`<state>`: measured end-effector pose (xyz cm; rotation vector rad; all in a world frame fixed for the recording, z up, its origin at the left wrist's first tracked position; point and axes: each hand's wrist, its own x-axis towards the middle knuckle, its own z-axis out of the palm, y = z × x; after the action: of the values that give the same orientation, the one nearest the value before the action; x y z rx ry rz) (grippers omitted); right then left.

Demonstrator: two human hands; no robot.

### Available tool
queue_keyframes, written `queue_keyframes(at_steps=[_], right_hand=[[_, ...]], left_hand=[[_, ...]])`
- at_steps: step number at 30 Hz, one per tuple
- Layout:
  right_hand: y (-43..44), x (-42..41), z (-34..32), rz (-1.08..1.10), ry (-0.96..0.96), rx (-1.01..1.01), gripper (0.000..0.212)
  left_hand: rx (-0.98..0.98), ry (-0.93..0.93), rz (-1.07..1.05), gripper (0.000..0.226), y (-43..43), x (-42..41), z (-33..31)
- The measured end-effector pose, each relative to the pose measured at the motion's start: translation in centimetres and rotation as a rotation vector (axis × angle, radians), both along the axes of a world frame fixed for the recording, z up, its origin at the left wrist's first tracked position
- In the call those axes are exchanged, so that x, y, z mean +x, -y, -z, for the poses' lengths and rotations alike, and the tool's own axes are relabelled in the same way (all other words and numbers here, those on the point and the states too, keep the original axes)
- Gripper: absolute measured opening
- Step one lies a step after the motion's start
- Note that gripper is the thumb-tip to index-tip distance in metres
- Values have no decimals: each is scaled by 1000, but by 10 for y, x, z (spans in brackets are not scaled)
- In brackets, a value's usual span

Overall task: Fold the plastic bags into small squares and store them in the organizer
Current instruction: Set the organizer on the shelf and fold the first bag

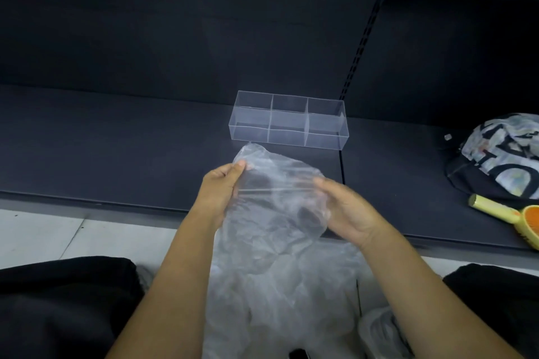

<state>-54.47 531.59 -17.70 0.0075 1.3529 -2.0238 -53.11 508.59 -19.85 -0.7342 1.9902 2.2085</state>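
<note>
A clear, crumpled plastic bag point(277, 230) hangs between my two hands above the front edge of a dark shelf. My left hand point(220, 192) pinches its upper left edge with thumb and fingers. My right hand point(347, 213) grips the bag's right side, its fingers behind the film. The bag's lower part drapes down toward my lap. Just behind the bag, a clear acrylic organizer point(287, 121) with three compartments stands on the shelf; all three look empty.
A dark shelf board point(116, 148) with a slotted upright point(361, 46) holds a patterned cap point(501, 157) and a yellow-orange brush point(513, 216) at the right. More clear plastic point(379, 329) lies on the pale floor near my knees.
</note>
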Motion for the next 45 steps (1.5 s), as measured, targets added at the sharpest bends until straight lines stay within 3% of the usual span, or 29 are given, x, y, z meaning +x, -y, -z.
queue_keyframes(at_steps=[3,5,7,10,12,15,18,22,25,27,29,31,33,37,42,45], right_hand=[[-21,-11,0,-3,-19,-122,47],[-40,-21,-2,42,2,-64,53],[-61,-35,-3,57,-16,143,51],[-80,-56,-1,-31,-156,607,49],[-84,-67,0,-98,-228,745,45],[-82,-81,7,-53,-257,756,37],[-78,-94,23,98,-268,750,4],[-77,-112,51,278,-276,786,19],[-73,-129,71,438,-254,838,14],[-73,-141,80,580,-204,891,13],[-76,-149,82,717,-158,886,23],[-77,-150,81,754,-130,913,24],[-73,-140,82,668,-70,895,17],[-61,-88,73,220,104,689,38],[-54,-6,83,-283,57,700,25],[-35,20,96,-323,13,675,27]], left_hand=[[56,36,-117,25,11,-1,8],[40,77,-167,24,20,-3,14],[-4,115,-191,24,28,-5,20],[-27,146,-218,22,35,-10,31],[-62,170,-213,22,37,-14,39],[-112,211,-222,19,35,-19,51],[-163,233,-235,19,34,-27,62],[-134,307,-260,19,33,-42,75],[-71,352,-346,25,33,-57,81],[-61,354,-387,17,35,-66,85],[77,323,-415,26,34,-70,91],[23,290,-362,35,35,-74,94],[-31,344,-299,43,39,-74,92],[35,423,-251,57,51,-58,92],[43,442,-414,53,44,-1,93],[30,500,-449,48,27,34,96]])
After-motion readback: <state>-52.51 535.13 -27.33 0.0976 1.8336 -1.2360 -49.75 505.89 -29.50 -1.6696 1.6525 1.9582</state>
